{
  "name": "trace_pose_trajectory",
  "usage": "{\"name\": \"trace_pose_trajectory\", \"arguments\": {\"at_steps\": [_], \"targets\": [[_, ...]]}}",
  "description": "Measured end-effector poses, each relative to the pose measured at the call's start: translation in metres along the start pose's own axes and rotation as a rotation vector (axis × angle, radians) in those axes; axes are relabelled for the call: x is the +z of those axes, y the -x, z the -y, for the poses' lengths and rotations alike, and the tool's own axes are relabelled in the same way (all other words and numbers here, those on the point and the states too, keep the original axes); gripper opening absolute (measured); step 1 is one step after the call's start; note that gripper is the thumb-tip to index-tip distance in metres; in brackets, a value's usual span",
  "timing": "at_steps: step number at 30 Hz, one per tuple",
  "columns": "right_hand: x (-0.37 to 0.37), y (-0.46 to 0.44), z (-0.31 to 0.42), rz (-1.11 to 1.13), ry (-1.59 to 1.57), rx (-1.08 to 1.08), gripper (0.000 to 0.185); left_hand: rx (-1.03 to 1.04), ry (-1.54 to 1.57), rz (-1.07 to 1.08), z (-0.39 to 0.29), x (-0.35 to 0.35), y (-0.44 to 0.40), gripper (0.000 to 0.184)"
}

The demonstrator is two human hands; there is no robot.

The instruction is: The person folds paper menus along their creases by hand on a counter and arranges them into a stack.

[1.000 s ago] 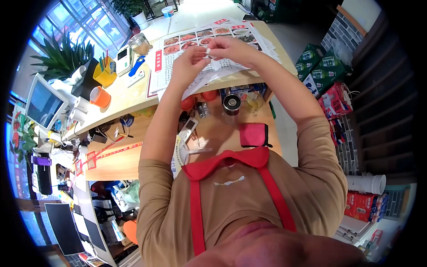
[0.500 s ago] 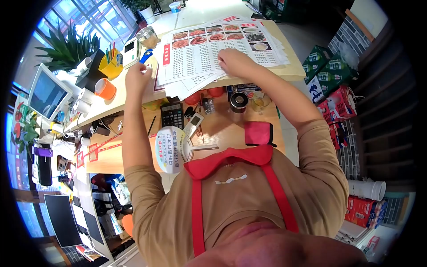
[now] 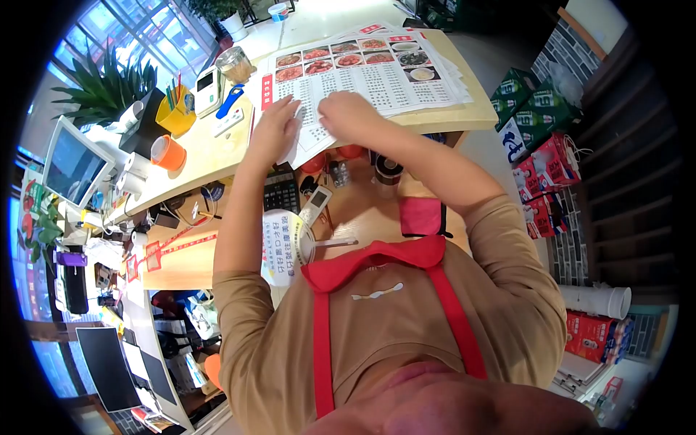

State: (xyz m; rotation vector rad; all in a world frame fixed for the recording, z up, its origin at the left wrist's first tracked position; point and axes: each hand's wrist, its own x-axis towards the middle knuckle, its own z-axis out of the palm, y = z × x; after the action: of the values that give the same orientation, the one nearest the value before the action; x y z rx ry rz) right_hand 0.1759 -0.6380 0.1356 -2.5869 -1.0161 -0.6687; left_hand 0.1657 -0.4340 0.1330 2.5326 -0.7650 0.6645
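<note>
Printed paper menu sheets point(image 3: 377, 83), with rows of dish photos and columns of text, lie in a loose stack on the pale counter. My left hand point(image 3: 276, 129) is at the left front edge of the stack, its curled fingers closed on the paper. Just to its right, my right hand point(image 3: 351, 118) has its fingers bent together on the front part of the menu sheets. The paper under my fingertips is partly hidden. A blue object point(image 3: 230, 100) and a white power strip point(image 3: 228, 122) lie left of the sheets.
On the counter's left side stand a glass jar point(image 3: 235, 65), a card terminal point(image 3: 209, 90), a yellow pen holder point(image 3: 176, 110) and an orange cup point(image 3: 168, 153). A lower shelf holds a calculator point(image 3: 281, 192), a round fan point(image 3: 283, 246) and a red cloth point(image 3: 423, 216). Green crates point(image 3: 536, 105) stand right.
My left hand has moved right from the blue object onto the menu sheets. My right hand has slid left and nearer along them, so both hands are now close together.
</note>
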Motion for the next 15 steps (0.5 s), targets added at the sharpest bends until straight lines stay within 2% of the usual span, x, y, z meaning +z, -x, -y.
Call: {"name": "trace_pose_trajectory", "arguments": {"at_steps": [6, 10, 12, 14, 15], "targets": [[-0.003, 0.007, 0.007, -0.055, 0.060, 0.084, 0.016, -0.064, -0.028, 0.229, -0.002, -0.001, 0.005, 0.038], [-0.021, 0.030, -0.048, 0.035, 0.134, 0.328, 0.017, -0.060, -0.053, 0.263, 0.002, -0.002, 0.003, 0.039], [-0.041, 0.052, -0.078, -0.059, 0.189, 0.422, 0.020, -0.055, -0.077, 0.262, 0.002, -0.001, 0.003, 0.039], [-0.053, 0.072, -0.127, 0.015, 0.294, 0.615, 0.021, -0.058, -0.078, 0.270, 0.001, -0.001, 0.003, 0.040], [-0.063, 0.084, -0.144, -0.026, 0.343, 0.668, 0.021, -0.063, -0.070, 0.277, 0.000, -0.002, 0.003, 0.041]]}}
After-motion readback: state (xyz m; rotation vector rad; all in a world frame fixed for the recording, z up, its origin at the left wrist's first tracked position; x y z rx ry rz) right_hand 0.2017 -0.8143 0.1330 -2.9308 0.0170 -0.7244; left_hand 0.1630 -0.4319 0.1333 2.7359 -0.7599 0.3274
